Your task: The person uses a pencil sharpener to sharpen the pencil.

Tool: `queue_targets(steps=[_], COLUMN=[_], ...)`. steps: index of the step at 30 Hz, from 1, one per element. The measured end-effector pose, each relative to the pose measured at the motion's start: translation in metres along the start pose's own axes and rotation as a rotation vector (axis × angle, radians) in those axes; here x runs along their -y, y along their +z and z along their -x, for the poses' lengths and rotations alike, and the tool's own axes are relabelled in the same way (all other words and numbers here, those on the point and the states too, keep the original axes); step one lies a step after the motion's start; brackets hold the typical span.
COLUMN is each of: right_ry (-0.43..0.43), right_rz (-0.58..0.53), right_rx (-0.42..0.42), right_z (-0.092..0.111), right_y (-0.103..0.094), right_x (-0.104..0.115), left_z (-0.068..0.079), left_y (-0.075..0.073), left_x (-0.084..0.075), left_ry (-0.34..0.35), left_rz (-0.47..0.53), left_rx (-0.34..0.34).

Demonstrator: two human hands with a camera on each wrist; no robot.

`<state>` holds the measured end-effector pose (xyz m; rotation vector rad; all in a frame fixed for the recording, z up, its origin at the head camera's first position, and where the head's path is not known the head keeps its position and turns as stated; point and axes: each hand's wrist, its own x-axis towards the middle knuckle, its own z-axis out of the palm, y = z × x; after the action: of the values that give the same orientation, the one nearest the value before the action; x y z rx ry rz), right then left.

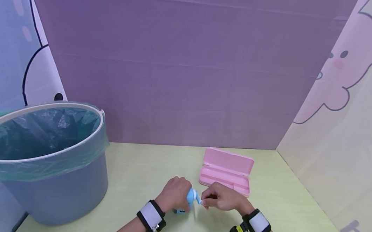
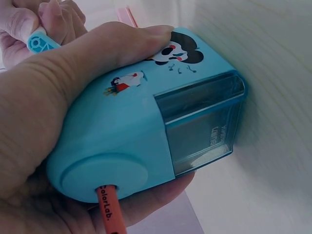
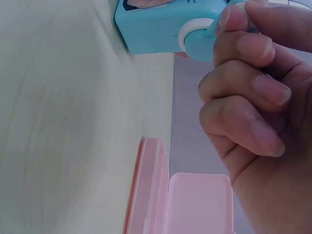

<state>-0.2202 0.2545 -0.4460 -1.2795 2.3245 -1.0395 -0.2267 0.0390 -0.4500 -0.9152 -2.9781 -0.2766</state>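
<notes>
My left hand (image 1: pixel 176 193) grips a light blue pencil sharpener (image 2: pixel 122 126) round its body, just above the tabletop in the head view. A reddish-orange pencil (image 2: pixel 111 212) sticks out of the hole in the sharpener's round front. Below that hole's side is a see-through shavings drawer (image 2: pixel 202 131). With thumb and forefinger, my right hand (image 1: pixel 224 198) pinches the end of the blue crank handle (image 1: pixel 198 198) on the sharpener's opposite side. Its other fingers are curled, as the right wrist view shows.
An opened pink pencil case (image 1: pixel 227 162) lies just beyond my right hand, lid tilted back. At the left stands a large grey-blue bin (image 1: pixel 62 193) with a green plastic liner. A purple wall (image 1: pixel 191 77) rises behind the table (image 1: pixel 139 162).
</notes>
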Motion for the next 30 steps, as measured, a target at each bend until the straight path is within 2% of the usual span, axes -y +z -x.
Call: queue_targets(steps=[11, 21, 30], right_ry=[0.024, 0.036, 0.018], right_rz=[-0.018, 0.024, 0.062], right_rx=[-0.070, -0.113, -0.134], right_z=[-0.002, -0.006, -0.011], right_y=[-0.008, -0.011, -0.014], right_x=[-0.001, -0.001, -0.003], left_z=[0.000, -0.002, -0.001], left_y=[0.001, 0.003, -0.002], left_x=[-0.001, 0.000, 0.001], left_ry=[0.018, 0.011, 0.019], left_rz=[-0.006, -0.009, 0.010], left_rx=[-0.011, 0.005, 0.013])
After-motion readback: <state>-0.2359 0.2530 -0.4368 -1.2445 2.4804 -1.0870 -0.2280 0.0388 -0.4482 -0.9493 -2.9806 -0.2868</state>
